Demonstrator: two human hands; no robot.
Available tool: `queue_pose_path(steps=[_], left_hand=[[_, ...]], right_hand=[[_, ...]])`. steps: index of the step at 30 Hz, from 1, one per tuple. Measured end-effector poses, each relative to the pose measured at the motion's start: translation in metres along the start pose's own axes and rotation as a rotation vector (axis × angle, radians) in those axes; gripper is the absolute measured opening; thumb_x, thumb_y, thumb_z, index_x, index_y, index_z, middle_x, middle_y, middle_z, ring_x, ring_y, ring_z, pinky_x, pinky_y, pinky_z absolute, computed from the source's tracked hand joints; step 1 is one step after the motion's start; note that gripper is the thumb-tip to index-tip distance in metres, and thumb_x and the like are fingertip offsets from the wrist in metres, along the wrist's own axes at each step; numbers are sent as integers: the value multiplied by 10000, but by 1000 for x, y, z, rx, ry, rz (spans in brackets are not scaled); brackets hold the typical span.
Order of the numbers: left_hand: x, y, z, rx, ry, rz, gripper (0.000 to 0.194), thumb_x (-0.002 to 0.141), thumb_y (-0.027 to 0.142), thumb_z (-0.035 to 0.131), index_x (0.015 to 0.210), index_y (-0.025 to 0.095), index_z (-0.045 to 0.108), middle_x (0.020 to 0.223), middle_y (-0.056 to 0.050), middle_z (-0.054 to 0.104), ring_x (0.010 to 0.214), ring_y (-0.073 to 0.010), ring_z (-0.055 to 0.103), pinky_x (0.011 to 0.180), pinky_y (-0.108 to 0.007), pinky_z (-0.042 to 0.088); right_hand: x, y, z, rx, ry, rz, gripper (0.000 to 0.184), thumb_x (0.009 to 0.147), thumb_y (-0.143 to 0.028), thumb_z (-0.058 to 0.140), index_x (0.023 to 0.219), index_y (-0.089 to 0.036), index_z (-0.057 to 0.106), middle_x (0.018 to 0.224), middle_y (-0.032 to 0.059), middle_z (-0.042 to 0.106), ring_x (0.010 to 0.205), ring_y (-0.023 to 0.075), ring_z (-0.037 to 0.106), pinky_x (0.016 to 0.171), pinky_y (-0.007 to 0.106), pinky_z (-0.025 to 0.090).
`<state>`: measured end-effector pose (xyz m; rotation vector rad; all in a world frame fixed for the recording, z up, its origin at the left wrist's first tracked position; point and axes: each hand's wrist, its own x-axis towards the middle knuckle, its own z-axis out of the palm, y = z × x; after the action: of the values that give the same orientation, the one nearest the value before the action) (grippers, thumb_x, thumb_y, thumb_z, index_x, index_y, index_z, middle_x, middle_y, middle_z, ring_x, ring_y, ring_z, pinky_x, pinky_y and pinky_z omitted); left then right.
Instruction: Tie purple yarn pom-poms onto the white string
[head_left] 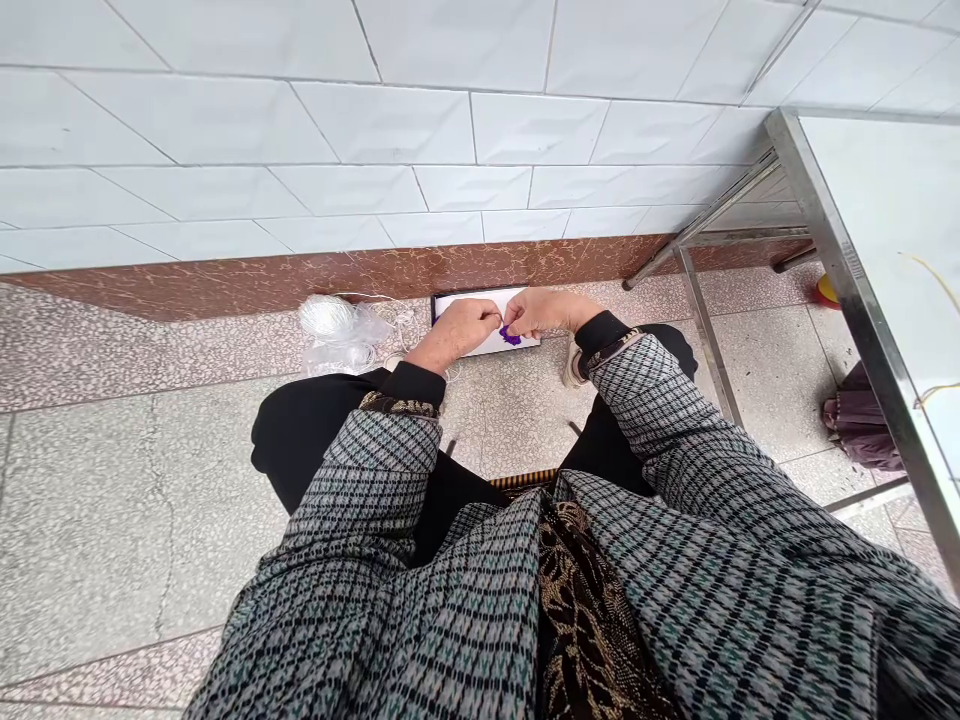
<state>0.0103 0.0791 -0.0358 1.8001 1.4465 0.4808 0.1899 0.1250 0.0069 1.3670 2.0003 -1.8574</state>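
White wall tiles [405, 125] rise behind a speckled floor [210, 490], on which we see one dark-edged white board [486, 346]. Our small purple piece [511, 337] sits over the board in view; it looks light, soft and yielding, perhaps yarn, so a gentle pinch at its edge should suit it. Our right hand [541, 311] pinches it narrowly above the board; our left hand [459, 328] brings thumb and forefinger close just beside it, and we cannot tell whether they grip anything. We count two hands, one purple piece, one white cord bundle [328, 318] left of the board, and one metal-framed table [862, 280] right of it; loose strands [406, 325] are too tangled to number.
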Motion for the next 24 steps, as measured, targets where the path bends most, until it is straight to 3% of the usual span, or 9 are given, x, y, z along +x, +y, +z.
queue_pose_path(steps=[3,7,9,11,14,18,21,24], left_hand=[[-3,6,-3,-29,31,43,195,820,212,541,628,202,573,563,11,520,616,-158,466,637,-304,337],[-7,12,-2,-78,63,64,192,842,267,535,663,202,558,591,22,516,611,-148,447,638,-296,341],[-8,12,1,-99,50,65,195,846,280,534,669,202,559,592,24,514,608,-148,450,640,-293,346],[-6,10,4,-116,8,62,203,851,286,532,669,203,564,594,22,523,608,-149,463,640,-291,350],[-3,5,6,-105,-20,9,199,851,284,539,679,201,592,605,8,552,612,-160,488,635,-298,352],[-2,3,0,-23,58,-22,206,845,266,546,657,199,596,584,1,540,622,-169,483,632,-307,338],[-5,7,-4,-43,71,17,211,834,241,531,630,201,567,573,7,528,632,-164,484,632,-296,343],[-8,14,-4,-102,60,42,186,840,248,532,676,194,601,586,20,542,625,-153,489,633,-284,356]], right_hand=[[10,2,4,21,130,54,310,814,86,693,586,-121,660,470,-33,547,433,67,472,451,188,388],[14,-2,-2,466,428,48,354,894,76,636,613,-134,596,458,-28,546,421,63,465,441,159,405],[10,-5,-7,716,476,1,329,971,27,596,687,-139,585,514,-20,582,458,61,514,462,138,431],[3,-7,-10,813,435,-53,278,1006,-4,565,764,-138,595,568,-19,602,486,63,542,466,132,432],[-6,-8,-12,693,238,-92,219,957,28,568,821,-129,635,588,-20,607,470,71,524,453,153,412],[-7,-4,-11,275,9,-67,225,859,73,630,747,-114,689,569,-15,608,453,66,483,460,174,400],[0,0,-8,-4,61,27,268,820,70,695,628,-116,676,498,-21,548,440,73,462,441,192,373],[10,3,-5,22,233,61,301,822,68,691,594,-124,652,463,-30,512,425,75,439,438,201,376]])
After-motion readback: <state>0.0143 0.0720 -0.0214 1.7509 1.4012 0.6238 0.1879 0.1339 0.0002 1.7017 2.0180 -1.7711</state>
